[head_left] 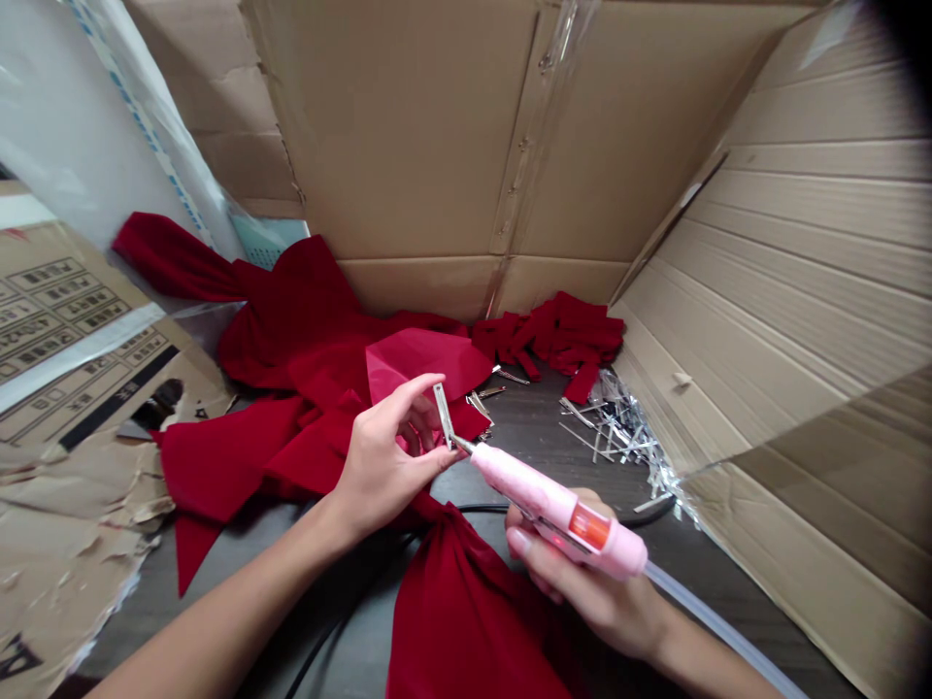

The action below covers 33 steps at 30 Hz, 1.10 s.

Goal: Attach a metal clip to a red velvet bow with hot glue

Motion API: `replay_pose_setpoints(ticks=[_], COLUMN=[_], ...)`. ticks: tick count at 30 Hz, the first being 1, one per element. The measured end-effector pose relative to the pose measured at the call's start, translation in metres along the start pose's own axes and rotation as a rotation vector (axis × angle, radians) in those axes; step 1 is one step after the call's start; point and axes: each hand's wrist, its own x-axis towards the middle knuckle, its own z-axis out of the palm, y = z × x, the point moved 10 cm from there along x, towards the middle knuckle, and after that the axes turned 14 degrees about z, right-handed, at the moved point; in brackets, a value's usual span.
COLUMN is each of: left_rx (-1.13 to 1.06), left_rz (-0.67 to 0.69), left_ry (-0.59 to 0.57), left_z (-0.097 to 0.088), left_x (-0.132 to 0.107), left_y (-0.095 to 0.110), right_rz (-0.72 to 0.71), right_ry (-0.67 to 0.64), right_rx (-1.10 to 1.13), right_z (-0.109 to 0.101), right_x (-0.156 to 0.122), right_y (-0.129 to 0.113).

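Observation:
Between the thumb and index finger of my left hand (389,451) is a flat metal hair clip (443,416), held upright by its two ends. My right hand (582,578) is wrapped round a pink hot glue gun (535,490), whose metal nozzle meets the lower end of the clip. A clear glue stick (717,626) sticks out of the gun's back. Red velvety bows (291,330) lie heaped behind and left of my left hand. Another gathered red cloth piece (466,612) lies below the hands, nearest me.
Cardboard walls (408,136) enclose the dark table (528,417) at the back and right. Small red fabric strips (560,335) lie at the back, beside a pile of metal clips (626,422). A torn printed carton (80,340) stands left. A black cable (335,621) crosses beneath my hands.

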Motion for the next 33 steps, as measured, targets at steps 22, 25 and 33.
replay_pose_setpoints(ticks=[22,25,33], left_rx=[0.008,-0.005,0.016], left_rz=[0.132,0.104,0.123], left_ry=[0.043,0.012,-0.031], left_z=[-0.006,-0.002,0.002], left_x=[0.001,0.0,0.0], left_y=[0.012,0.008,0.009], right_rz=[0.328,0.405,0.419], right_ry=[0.542,0.413,0.184], right_rx=[-0.512,-0.809,-1.225], right_z=[-0.09,-0.082,-0.065], right_x=[0.03,0.037,0.045], right_y=[0.061,0.073,0.091])
